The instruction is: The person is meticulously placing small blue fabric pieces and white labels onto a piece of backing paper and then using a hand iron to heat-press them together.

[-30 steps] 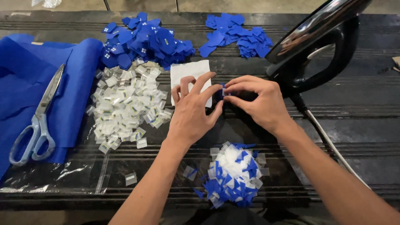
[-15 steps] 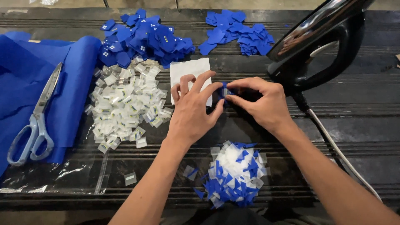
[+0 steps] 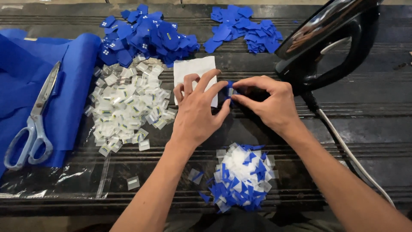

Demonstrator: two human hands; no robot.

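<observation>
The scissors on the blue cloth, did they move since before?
No. The scissors lie in the same spot on the blue cloth, blades toward the pile of white labels, as earlier. Only the camera shifted slightly.

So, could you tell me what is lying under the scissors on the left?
The scissors rest on folded blue cloth, which lies on the dark table. What lies beneath the cloth is covered.

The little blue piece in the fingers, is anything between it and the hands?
No, nothing visible stands between them. The little blue piece is already pinched between the left hand and the right hand, just right of the white paper. The iron sits off to the right, apart.
</observation>
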